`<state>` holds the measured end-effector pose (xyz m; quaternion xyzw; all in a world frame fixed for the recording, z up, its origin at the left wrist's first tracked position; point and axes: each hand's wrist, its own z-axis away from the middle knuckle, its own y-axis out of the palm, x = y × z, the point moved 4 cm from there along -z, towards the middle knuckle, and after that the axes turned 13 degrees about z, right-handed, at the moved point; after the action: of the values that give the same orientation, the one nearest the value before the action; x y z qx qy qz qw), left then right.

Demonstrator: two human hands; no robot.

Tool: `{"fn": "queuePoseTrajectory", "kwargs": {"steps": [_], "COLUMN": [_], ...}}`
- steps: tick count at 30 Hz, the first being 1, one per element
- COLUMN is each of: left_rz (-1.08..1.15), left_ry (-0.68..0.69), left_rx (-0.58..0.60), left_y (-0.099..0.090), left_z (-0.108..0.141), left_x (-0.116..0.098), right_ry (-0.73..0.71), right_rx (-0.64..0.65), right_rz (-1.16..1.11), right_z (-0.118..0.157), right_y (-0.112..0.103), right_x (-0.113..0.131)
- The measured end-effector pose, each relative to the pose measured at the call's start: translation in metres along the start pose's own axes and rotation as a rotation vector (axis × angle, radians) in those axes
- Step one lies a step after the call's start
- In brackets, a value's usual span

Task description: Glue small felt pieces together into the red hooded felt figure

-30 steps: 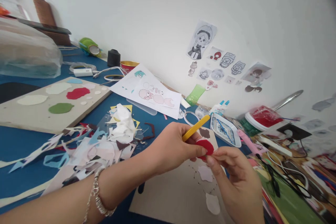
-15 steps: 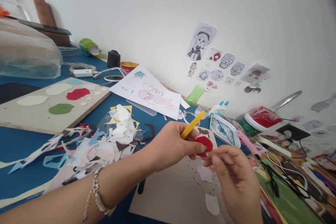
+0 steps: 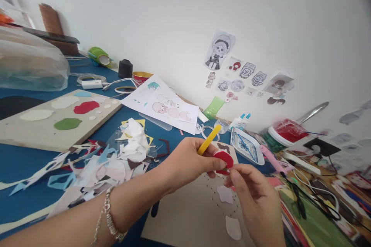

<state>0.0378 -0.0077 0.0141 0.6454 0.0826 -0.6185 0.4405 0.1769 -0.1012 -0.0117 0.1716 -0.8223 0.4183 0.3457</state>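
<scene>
We have red felt disc (image 3: 223, 159) pinched between left fingers (image 3: 216, 164) and right fingers (image 3: 233, 173), slightly curved, edge uneven; yellow craft stick (image 3: 209, 139) sits in same left grip, tilted upward.

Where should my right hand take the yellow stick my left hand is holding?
Pinch the yellow stick near its free upper end, coming from above. Its lower end sits in the left hand, while the upper end sticks out slim and clear of the red felt.

Steeper tilt on the yellow craft stick (image 3: 209, 139) in the left hand (image 3: 185, 162) than a second ago. Red felt disc (image 3: 223, 160) slightly further left. Paper drawings (image 3: 219, 49) on the wall lower and further left in view.
</scene>
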Motion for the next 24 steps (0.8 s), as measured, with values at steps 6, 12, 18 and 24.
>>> {"fn": "queuePoseTrajectory", "kwargs": {"steps": [6, 12, 18, 24], "left_rz": [-0.005, -0.020, 0.031, 0.022], "left_ry": [0.029, 0.030, 0.088, 0.087], "left_rx": [0.025, -0.002, 0.076, 0.067], "left_y": [-0.001, -0.002, 0.000, -0.001], "left_z": [-0.002, -0.002, -0.004, -0.005], "left_x": [0.002, 0.004, 0.005, 0.006], "right_ry": [-0.001, -0.013, 0.083, 0.096], "right_rx": [-0.005, -0.008, -0.012, -0.008], "right_rz": [-0.019, 0.003, -0.005, 0.007], "right_z": [0.001, 0.002, 0.003, 0.004], "right_y": [0.001, 0.000, 0.001, 0.001], "right_x": [0.000, 0.002, 0.011, 0.013]}}
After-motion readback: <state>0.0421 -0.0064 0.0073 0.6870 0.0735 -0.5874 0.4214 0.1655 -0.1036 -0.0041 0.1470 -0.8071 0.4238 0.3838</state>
